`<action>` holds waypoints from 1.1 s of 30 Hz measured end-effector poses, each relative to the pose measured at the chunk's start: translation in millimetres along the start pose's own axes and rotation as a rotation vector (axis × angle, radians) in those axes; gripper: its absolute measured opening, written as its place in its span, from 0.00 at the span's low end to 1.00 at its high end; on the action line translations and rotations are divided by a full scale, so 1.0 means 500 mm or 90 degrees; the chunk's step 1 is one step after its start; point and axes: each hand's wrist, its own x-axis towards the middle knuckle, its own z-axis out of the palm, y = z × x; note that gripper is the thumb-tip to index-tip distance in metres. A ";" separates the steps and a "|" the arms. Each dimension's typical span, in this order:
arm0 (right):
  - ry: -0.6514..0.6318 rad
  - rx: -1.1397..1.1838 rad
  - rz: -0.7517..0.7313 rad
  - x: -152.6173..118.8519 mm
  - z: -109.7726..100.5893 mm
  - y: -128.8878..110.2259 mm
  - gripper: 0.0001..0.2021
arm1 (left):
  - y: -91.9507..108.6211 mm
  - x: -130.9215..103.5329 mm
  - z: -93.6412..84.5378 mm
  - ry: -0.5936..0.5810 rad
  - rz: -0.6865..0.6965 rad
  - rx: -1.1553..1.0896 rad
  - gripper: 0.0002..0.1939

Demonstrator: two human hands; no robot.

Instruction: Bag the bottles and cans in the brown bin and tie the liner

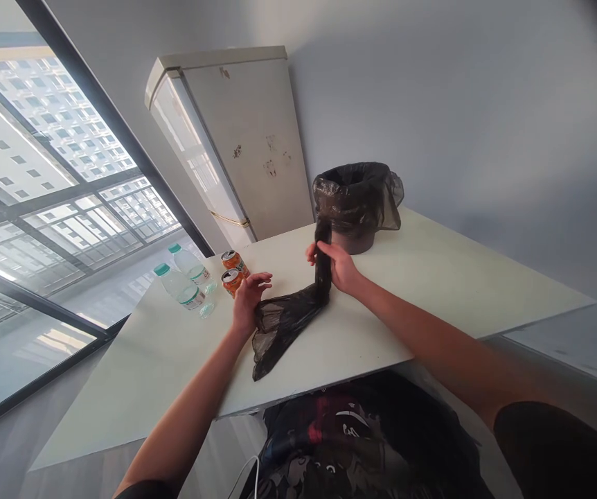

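A roll of black garbage bags (323,267) stands nearly upright in my right hand (341,267), whose fingers are wrapped round it. From its lower end a loose sheer bag (288,322) fans out to the left over the table. Beside that loose end is my left hand (248,301), fingers stretched out and apart, near the orange cans; whether it touches the plastic I cannot tell. Just behind the roll sits a trash bin (355,241) lined with a black bag (350,204), its edge folded over the rim.
Two orange cans (232,278) and two clear bottles with green caps (181,285) stand at the left of the white table (407,277). A worn white fridge (246,138) is behind the table by the grey wall. Glass panes line the left side.
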 end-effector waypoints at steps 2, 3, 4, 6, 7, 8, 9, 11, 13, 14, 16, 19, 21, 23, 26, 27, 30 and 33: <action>-0.064 -0.114 0.001 -0.009 0.001 0.004 0.20 | 0.008 0.005 -0.002 -0.001 0.027 -0.028 0.24; -0.107 -0.160 0.008 -0.013 0.002 0.006 0.19 | 0.012 0.006 -0.002 -0.007 0.039 -0.036 0.22; -0.151 -0.194 0.014 -0.018 0.004 0.007 0.19 | 0.014 0.005 -0.001 -0.019 0.043 -0.039 0.20; -0.231 -0.243 0.003 -0.024 0.010 0.010 0.19 | 0.016 -0.003 0.004 -0.066 0.018 -0.035 0.20; -0.268 -0.264 -0.010 -0.027 0.014 0.014 0.19 | 0.015 -0.009 0.007 -0.100 -0.011 -0.029 0.23; -0.302 -0.285 -0.025 -0.030 0.019 0.018 0.18 | 0.012 -0.015 0.011 -0.139 -0.044 -0.018 0.27; -0.330 -0.304 -0.037 -0.032 0.022 0.022 0.18 | 0.009 -0.020 0.013 -0.178 -0.075 -0.002 0.32; -0.362 -0.326 -0.048 -0.035 0.028 0.031 0.18 | 0.003 -0.028 0.018 -0.235 -0.116 0.030 0.38; -0.370 -0.323 -0.043 -0.037 0.031 0.036 0.18 | 0.002 -0.031 0.020 -0.258 -0.123 0.049 0.41; -0.374 -0.317 -0.039 -0.038 0.031 0.036 0.18 | 0.004 -0.031 0.022 -0.263 -0.117 0.053 0.42; -0.395 -0.301 -0.035 -0.038 0.031 0.031 0.18 | 0.012 -0.031 0.027 -0.272 -0.096 0.075 0.45; -0.458 -0.280 -0.007 -0.040 0.032 0.020 0.19 | 0.023 -0.037 0.038 -0.283 -0.071 0.138 0.46; -0.487 -0.250 0.036 -0.042 0.034 0.016 0.20 | 0.025 -0.043 0.043 -0.303 -0.099 0.156 0.43; -0.456 -0.213 0.055 -0.043 0.038 0.015 0.19 | 0.024 -0.048 0.045 -0.328 -0.152 0.138 0.40; -0.328 -0.138 0.011 -0.042 0.045 0.013 0.17 | 0.023 -0.049 0.042 -0.365 -0.212 0.106 0.30; -0.282 -0.099 -0.003 -0.041 0.046 0.011 0.17 | 0.023 -0.048 0.040 -0.381 -0.226 0.108 0.25; -0.194 0.034 0.002 -0.035 0.044 -0.001 0.17 | 0.025 -0.049 0.035 -0.448 -0.265 0.138 0.19; -0.156 0.139 0.048 -0.027 0.037 -0.012 0.17 | 0.019 -0.053 0.037 -0.481 -0.286 0.152 0.21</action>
